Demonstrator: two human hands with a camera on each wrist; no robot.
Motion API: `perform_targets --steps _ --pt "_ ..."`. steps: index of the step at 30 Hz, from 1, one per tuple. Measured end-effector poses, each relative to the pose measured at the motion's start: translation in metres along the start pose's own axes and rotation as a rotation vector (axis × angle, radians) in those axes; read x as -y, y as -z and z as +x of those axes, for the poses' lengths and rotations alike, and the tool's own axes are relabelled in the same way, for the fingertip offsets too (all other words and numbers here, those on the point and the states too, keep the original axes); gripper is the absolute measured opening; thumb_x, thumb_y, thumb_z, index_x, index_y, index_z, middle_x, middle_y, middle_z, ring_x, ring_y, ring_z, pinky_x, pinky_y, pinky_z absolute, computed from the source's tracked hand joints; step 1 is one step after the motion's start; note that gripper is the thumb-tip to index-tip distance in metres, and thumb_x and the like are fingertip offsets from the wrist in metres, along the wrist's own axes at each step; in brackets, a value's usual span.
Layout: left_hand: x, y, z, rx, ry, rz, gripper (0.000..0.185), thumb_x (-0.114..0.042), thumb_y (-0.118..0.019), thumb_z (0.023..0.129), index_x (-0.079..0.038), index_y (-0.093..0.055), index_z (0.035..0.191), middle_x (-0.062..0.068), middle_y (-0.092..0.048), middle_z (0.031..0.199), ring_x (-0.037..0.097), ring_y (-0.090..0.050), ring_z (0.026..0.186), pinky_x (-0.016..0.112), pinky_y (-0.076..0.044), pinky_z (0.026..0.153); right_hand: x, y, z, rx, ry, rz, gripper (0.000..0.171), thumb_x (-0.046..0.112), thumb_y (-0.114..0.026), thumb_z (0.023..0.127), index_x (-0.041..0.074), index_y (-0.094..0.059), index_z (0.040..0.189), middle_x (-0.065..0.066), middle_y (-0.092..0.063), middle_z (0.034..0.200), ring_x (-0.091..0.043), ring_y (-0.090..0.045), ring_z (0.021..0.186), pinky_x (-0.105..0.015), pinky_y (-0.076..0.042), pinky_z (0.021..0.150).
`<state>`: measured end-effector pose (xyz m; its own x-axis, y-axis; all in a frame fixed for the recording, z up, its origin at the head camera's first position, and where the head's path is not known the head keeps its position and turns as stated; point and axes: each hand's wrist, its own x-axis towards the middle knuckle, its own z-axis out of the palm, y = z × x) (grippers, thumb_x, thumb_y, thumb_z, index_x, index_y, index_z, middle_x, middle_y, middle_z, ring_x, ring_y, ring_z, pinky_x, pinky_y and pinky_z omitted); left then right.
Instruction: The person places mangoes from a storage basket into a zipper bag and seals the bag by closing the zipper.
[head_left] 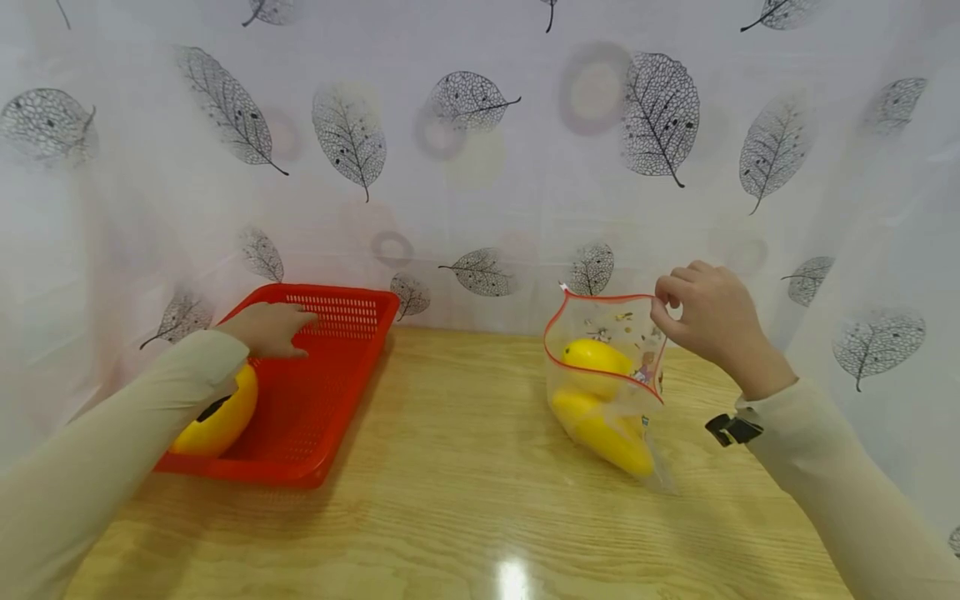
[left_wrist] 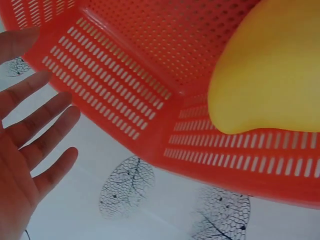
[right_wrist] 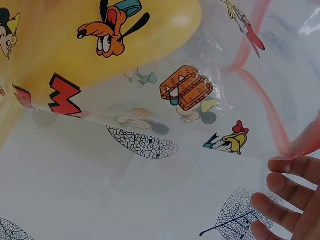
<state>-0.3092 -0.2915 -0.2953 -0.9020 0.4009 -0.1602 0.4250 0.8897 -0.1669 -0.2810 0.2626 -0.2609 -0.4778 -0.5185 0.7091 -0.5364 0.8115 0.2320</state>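
Filling the foreground, a table (head_left: 450, 517) bears a red basket (head_left: 292, 404) and clear bag (head_left: 637, 333): one yellow fruit (head_left: 234, 417) in the basket, two bagged ones (head_left: 607, 437). The right hand (head_left: 708, 312) pinches the bag's rim, apparently propping it open; the left hand (head_left: 268, 328), spread and empty, hovers at the basket.

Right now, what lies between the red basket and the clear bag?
Only bare wooden tabletop separates the red basket from the clear bag, in the head view.

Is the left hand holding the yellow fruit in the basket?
No, the left wrist view shows the left hand with fingers spread, apart from the yellow fruit.
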Motion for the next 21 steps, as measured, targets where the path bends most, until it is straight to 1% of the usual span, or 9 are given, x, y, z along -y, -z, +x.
perform_targets --steps 3,7,9,14,17,21 --pt "0.007 -0.006 -0.002 0.023 0.009 -0.019 0.054 -0.029 -0.069 0.082 0.001 -0.054 0.125 0.027 -0.055 0.127 0.046 -0.049 0.118 0.058 -0.044 0.094 -0.001 -0.001 -0.001 -0.008 0.000 0.003 0.017 0.015 -0.050 0.078 0.010 -0.053 0.062 -0.001 -0.049 0.055 -0.020 -0.043 0.057 -0.032 -0.032 0.052" --pt "0.014 -0.011 -0.007 0.054 0.031 -0.020 0.053 -0.029 -0.069 0.081 0.001 -0.056 0.123 0.028 -0.055 0.125 0.047 -0.050 0.116 0.058 -0.045 0.091 -0.001 -0.001 -0.001 -0.017 0.002 0.009 0.017 0.014 -0.050 0.078 0.010 -0.052 0.062 -0.001 -0.049 0.054 -0.020 -0.043 0.057 -0.032 -0.032 0.052" --pt "0.015 -0.011 -0.010 0.083 0.056 -0.020 0.056 -0.030 -0.070 0.080 0.001 -0.055 0.124 0.031 -0.053 0.126 0.049 -0.049 0.116 0.059 -0.044 0.091 -0.001 -0.001 -0.001 -0.016 0.000 0.009 0.017 0.014 -0.050 0.078 0.010 -0.052 0.062 -0.002 -0.049 0.054 -0.020 -0.043 0.057 -0.032 -0.032 0.052" --pt "0.016 -0.014 -0.015 0.158 0.113 -0.064 0.063 -0.031 -0.072 0.078 0.002 -0.052 0.127 0.033 -0.050 0.128 0.050 -0.046 0.118 0.062 -0.041 0.093 0.000 -0.001 0.000 -0.017 -0.005 0.016 0.016 0.013 -0.051 0.078 0.009 -0.053 0.063 -0.002 -0.050 0.055 -0.021 -0.043 0.058 -0.032 -0.032 0.052" --pt "0.020 -0.019 -0.017 0.195 0.138 -0.084 0.070 -0.033 -0.073 0.076 0.003 -0.049 0.130 0.032 -0.052 0.125 0.049 -0.048 0.116 0.062 -0.042 0.092 0.001 -0.001 0.000 -0.021 -0.004 0.024 0.016 0.013 -0.051 0.078 0.009 -0.054 0.063 -0.002 -0.050 0.055 -0.021 -0.043 0.058 -0.032 -0.032 0.053" --pt "0.026 -0.027 -0.020 0.227 0.179 -0.105 0.082 -0.037 -0.075 0.073 0.005 -0.043 0.135 0.031 -0.054 0.125 0.048 -0.051 0.113 0.063 -0.043 0.089 0.001 0.000 0.000 -0.020 -0.006 0.027 0.015 0.012 -0.052 0.077 0.010 -0.053 0.062 -0.001 -0.049 0.055 -0.020 -0.043 0.058 -0.033 -0.033 0.054"
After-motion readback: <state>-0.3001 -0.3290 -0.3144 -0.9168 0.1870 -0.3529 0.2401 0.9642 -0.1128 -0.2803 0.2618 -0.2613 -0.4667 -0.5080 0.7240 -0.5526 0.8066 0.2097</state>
